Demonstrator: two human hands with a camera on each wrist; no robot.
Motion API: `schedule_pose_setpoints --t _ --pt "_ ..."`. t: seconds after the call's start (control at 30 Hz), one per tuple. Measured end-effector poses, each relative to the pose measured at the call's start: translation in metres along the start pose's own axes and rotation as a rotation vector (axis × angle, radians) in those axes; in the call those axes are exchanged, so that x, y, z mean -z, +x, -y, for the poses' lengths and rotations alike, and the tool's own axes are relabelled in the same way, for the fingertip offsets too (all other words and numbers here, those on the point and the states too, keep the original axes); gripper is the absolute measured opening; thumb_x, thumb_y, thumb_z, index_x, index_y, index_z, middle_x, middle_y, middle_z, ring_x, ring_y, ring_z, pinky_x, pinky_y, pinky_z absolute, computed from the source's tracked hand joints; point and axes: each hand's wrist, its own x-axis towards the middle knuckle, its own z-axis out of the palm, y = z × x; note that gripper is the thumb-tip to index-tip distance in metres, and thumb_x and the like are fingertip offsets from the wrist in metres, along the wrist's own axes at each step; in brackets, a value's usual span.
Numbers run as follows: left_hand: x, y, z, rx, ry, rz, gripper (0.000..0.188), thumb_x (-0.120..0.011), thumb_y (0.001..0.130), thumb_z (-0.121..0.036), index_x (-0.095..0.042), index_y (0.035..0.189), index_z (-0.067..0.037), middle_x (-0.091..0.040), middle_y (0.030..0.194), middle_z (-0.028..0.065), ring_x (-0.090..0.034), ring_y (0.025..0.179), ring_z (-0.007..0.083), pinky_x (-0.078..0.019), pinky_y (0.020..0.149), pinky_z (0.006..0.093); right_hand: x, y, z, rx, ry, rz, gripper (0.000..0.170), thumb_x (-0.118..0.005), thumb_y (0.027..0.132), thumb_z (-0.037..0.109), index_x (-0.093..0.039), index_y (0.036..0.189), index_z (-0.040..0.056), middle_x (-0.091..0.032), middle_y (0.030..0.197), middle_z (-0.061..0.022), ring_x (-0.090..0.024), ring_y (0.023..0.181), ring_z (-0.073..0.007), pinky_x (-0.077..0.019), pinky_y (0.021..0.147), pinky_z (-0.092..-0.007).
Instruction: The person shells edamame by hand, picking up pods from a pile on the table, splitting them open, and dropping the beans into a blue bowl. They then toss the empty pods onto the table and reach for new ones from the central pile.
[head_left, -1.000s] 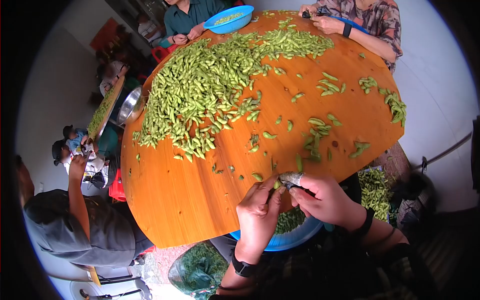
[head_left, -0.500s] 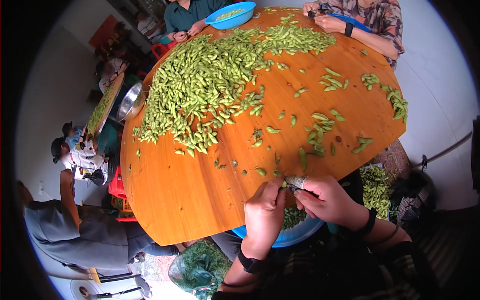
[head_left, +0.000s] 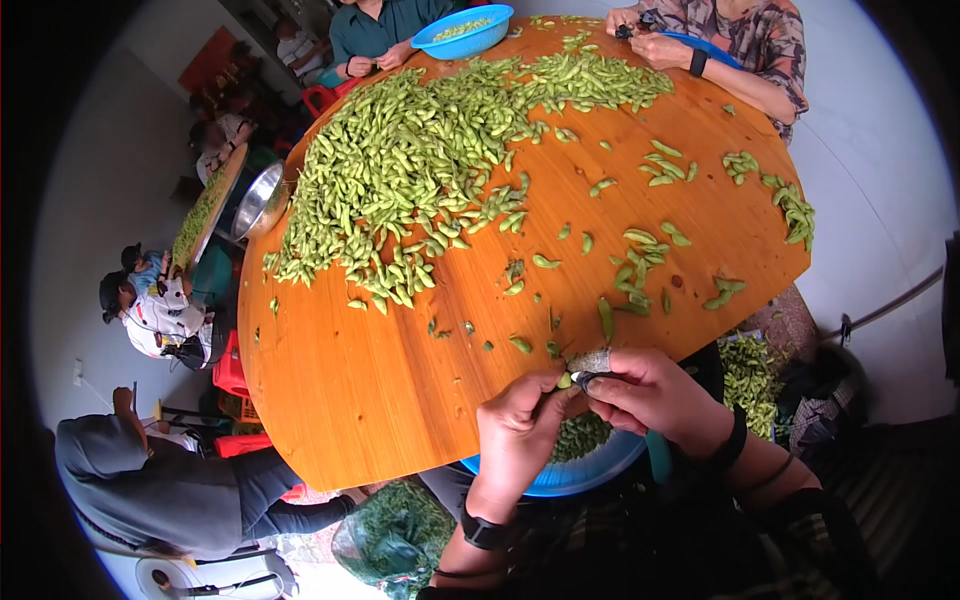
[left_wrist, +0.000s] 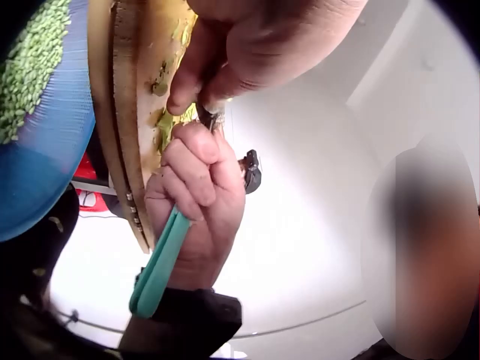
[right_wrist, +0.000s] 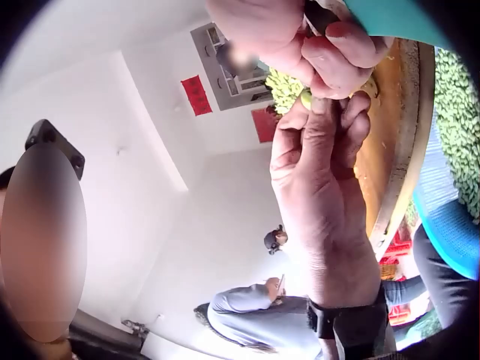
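My left hand (head_left: 520, 425) pinches a green soybean pod (head_left: 565, 381) between thumb and fingertips, above the near table edge. Right against it, my right hand (head_left: 665, 400) grips a tool with a teal handle (left_wrist: 161, 262); the handle sticks out below the curled fingers, and its working end is mostly hidden. A grey mesh covering (head_left: 590, 360) shows at the right fingertips. Both hands meet over a blue basin (head_left: 570, 488), which holds shelled green beans (left_wrist: 30, 67). In the right wrist view, the pod's pale green end shows between the fingertips.
A large pod heap (head_left: 410, 170) covers the far left of the wooden table (head_left: 350, 400), with loose pods (head_left: 640, 260) scattered to the right. A steel bowl (head_left: 262, 200) and a blue bowl (head_left: 462, 35) stand around it. Other people sit across the table.
My hands stay together at the table edge, and the pod has shifted slightly right and down in the head view. The person in dark clothes at the left has moved lower in view.
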Motion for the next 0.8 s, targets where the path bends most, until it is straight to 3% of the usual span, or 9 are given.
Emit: schedule_pose_setpoints --t 0.03,0.13,0.27,0.37,0.47,0.57,0.7,0.8 --pt "0.003 0.001 -0.002 0.001 -0.001 0.0 0.006 -0.062 0.091 0.005 -0.062 0.096 0.005 -0.071 0.089 0.0101 -0.071 0.081 0.0163 -0.0595 0.071 0.0278 0.0 -0.002 0.005 -0.05 0.053 0.041 0.012 -0.05 0.099 0.01 -0.058 0.103 0.0024 -0.053 0.07 0.0027 -0.044 0.053 -0.0028 -0.0338 0.046 -0.0197" --pt "0.009 0.004 -0.01 0.154 -0.411 0.106 0.015 -0.06 0.094 -0.001 -0.059 0.107 0.005 -0.07 0.092 0.0128 -0.071 0.082 0.0204 -0.0616 0.073 0.0326 -0.004 -0.004 0.014 -0.066 0.079 0.043 0.014 -0.049 0.099 0.012 -0.058 0.103 0.0022 -0.052 0.069 0.0024 -0.043 0.052 -0.0031 -0.0329 0.045 -0.02" --pt "0.011 0.004 -0.008 0.293 -0.645 0.106 0.018 -0.055 0.098 -0.005 -0.056 0.113 0.005 -0.07 0.092 0.0128 -0.071 0.081 0.0201 -0.06 0.071 0.0289 -0.005 -0.002 0.018 -0.094 0.076 0.039 0.016 -0.048 0.1 0.014 -0.059 0.103 0.0021 -0.052 0.069 0.0024 -0.042 0.051 -0.0032 -0.0324 0.045 -0.0199" --pt "0.007 0.003 -0.005 0.293 -0.604 0.11 0.018 -0.047 0.101 -0.007 -0.05 0.116 0.004 -0.068 0.087 0.0124 -0.069 0.075 0.0177 -0.0572 0.062 0.0262 -0.006 0.002 0.009 -0.1 0.039 0.068 0.015 -0.049 0.099 0.01 -0.06 0.104 0.0016 -0.053 0.069 0.0021 -0.045 0.053 -0.0028 -0.0354 0.047 -0.02" --pt "0.002 0.002 -0.007 0.249 -0.475 0.049 0.018 -0.04 0.099 -0.001 -0.048 0.113 0.005 -0.064 0.083 0.0104 -0.061 0.06 0.0133 -0.0502 0.052 0.0236 -0.015 0.003 -0.001 0.244 -0.341 -0.074 0.013 -0.052 0.094 0.0 -0.061 0.103 -0.0014 -0.058 0.07 -0.0007 -0.051 0.06 -0.0042 -0.0434 0.054 -0.0228" --pt "0.003 0.001 -0.006 0.247 -0.323 -0.028 0.017 -0.04 0.096 0.001 -0.051 0.109 0.004 -0.064 0.077 0.0089 -0.058 0.055 0.0118 -0.0478 0.049 0.0231 -0.022 0.005 -0.008 0.371 -0.379 -0.094 0.013 -0.053 0.093 0.001 -0.061 0.103 -0.0022 -0.057 0.069 -0.0009 -0.051 0.061 -0.0048 -0.0441 0.055 -0.0235" --pt "0.005 -0.004 -0.004 0.254 -0.212 -0.102 0.016 -0.042 0.093 0.002 -0.056 0.101 0.002 -0.062 0.068 0.0063 -0.056 0.051 0.0098 -0.0451 0.047 0.0233 -0.02 0.006 -0.011 0.309 -0.456 -0.122 0.017 -0.053 0.093 0.001 -0.061 0.108 -0.0021 -0.057 0.068 -0.0004 -0.051 0.062 -0.0045 -0.0443 0.056 -0.0229" --pt "0.017 -0.021 -0.009 0.226 0.007 -0.142 0.017 -0.045 0.092 0.003 -0.061 0.097 0.001 -0.06 0.062 0.0053 -0.056 0.049 0.0088 -0.0454 0.047 0.0241 -0.011 0.012 -0.007 0.267 -0.347 -0.302 0.025 -0.053 0.094 0.002 -0.06 0.118 -0.0019 -0.057 0.068 -0.0005 -0.051 0.061 -0.0052 -0.0443 0.056 -0.0233"
